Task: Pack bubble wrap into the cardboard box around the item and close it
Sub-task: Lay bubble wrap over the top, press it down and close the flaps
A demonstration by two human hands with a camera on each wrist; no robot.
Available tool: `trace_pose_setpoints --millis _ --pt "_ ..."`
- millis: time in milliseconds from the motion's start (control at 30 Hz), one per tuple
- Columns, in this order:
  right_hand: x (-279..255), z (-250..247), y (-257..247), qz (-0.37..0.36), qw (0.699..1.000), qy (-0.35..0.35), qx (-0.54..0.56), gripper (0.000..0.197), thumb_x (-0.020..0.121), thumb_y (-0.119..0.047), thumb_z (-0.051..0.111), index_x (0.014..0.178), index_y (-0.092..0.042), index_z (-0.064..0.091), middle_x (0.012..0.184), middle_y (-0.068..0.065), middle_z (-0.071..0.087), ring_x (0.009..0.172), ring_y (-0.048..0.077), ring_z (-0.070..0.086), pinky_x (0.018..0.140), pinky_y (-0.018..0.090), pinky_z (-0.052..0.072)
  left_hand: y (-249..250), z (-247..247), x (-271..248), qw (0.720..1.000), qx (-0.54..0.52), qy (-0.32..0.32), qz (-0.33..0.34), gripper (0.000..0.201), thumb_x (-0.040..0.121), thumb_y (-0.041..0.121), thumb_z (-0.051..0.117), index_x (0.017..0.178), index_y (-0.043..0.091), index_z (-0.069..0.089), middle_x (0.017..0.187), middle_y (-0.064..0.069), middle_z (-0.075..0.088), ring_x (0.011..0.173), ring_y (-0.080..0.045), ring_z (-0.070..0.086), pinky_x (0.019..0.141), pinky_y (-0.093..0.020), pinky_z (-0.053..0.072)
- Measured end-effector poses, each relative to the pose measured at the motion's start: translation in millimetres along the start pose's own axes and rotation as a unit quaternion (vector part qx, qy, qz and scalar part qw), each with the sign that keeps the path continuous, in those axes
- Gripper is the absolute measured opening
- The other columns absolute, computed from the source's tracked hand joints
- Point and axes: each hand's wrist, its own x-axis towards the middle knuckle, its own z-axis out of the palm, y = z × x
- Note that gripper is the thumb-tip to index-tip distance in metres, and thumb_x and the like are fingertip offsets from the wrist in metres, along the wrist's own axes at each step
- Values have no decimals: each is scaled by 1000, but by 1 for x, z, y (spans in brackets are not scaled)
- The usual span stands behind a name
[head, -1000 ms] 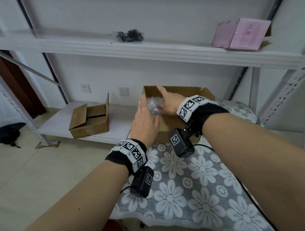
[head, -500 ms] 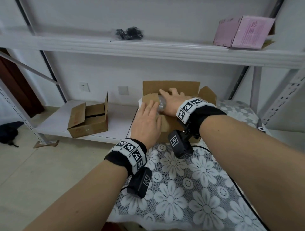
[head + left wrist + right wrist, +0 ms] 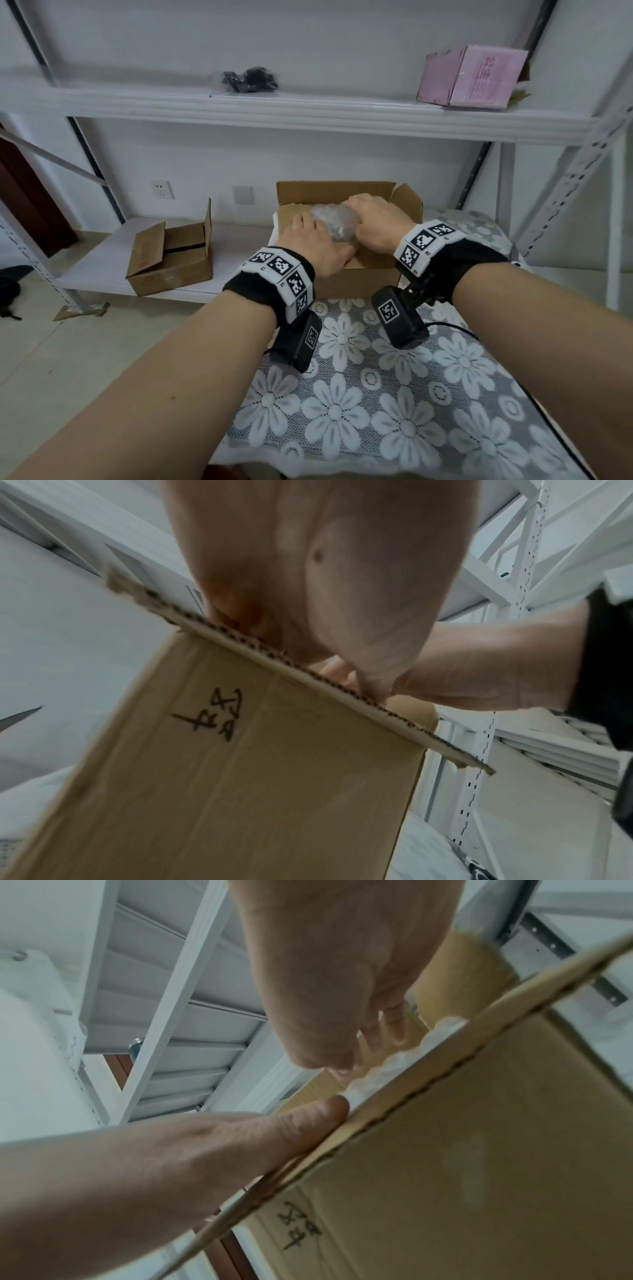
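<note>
An open cardboard box (image 3: 356, 284) stands at the far end of the floral tablecloth, its back and right flaps upright. Clear bubble wrap (image 3: 334, 222) bulges out of its top. My left hand (image 3: 315, 243) lies flat over the box's near left side, its fingers pressing the left flap (image 3: 287, 214) down beside the wrap. My right hand (image 3: 373, 222) rests on the wrap from the right, fingers reaching down into the box. In the right wrist view, the right hand's fingers (image 3: 394, 1026) hang past the white bubble wrap (image 3: 387, 1066) behind the flap edge. The item inside is hidden.
A second open cardboard box (image 3: 171, 260) sits on the low white shelf (image 3: 102, 260) to the left. The upper shelf holds a pink box (image 3: 472, 77) and a bagged black item (image 3: 250, 80). The lace tablecloth (image 3: 376, 394) fills the foreground. Shelf uprights (image 3: 565, 192) stand at the right.
My left hand has pushed the left flap lower over the box. My right hand has slid rightward across the wrap, so more bubble wrap shows between the hands.
</note>
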Motion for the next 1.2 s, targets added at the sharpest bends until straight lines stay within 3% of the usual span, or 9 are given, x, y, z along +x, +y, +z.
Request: trace_pose_setpoints --millis 133,233,333,433,633,800,1000,1200 --pt "2 -17 21 6 997 42 -65 40 89 -11 44 128 -11 55 132 11 55 120 30 50 102 42 39 18 -2 7 999 -38 -10 -10 93 84 76 25 152 24 -12 160 -14 -9 146 -39 -2 119 -49 6" --pt "8 -28 34 19 996 34 -76 38 92 -10 42 128 -10 55 131 13 57 119 31 53 101 41 42 28 7 4 1000 23 -5 -5 89 81 80 19 151 32 -8 159 -5 -16 144 -44 -8 116 -57 2" --pt "18 -33 43 32 999 -25 -36 40 97 -13 39 137 -11 47 140 9 50 125 28 49 104 37 40 27 10 5 999 34 -2 -6 90 78 83 20 151 36 -3 160 -4 -16 143 -46 -8 115 -60 1" --pt "27 -36 50 47 997 -49 26 43 98 -9 34 140 -10 44 147 8 43 132 25 42 105 31 34 24 7 6 1000 26 -14 -2 90 78 83 22 151 37 -2 160 -3 -16 143 -45 -9 115 -59 1" --pt "20 -24 48 37 988 37 148 41 92 -1 38 128 -8 58 139 7 52 131 21 44 109 28 31 27 4 5 999 29 -30 -3 91 78 83 23 152 37 -2 159 -5 -17 143 -45 -9 115 -60 1" --pt "9 -2 33 15 985 -5 171 39 95 -7 41 133 -4 51 139 11 50 128 24 45 104 30 34 27 4 3 999 24 -31 -3 94 75 86 24 151 38 -3 159 -6 -17 143 -45 -9 115 -60 0" --pt "-9 10 40 24 980 6 197 45 101 -15 35 146 -11 33 150 6 38 137 20 35 111 32 27 21 6 3 999 27 -45 13 116 62 89 45 151 37 -7 158 -7 -21 143 -44 -12 115 -60 -3" --pt "-26 20 41 5 994 -22 110 47 103 -24 28 150 -14 26 159 2 20 146 18 16 117 31 12 21 8 2 998 58 -34 19 124 59 76 67 152 34 -5 159 -8 -17 144 -45 -7 116 -58 5"
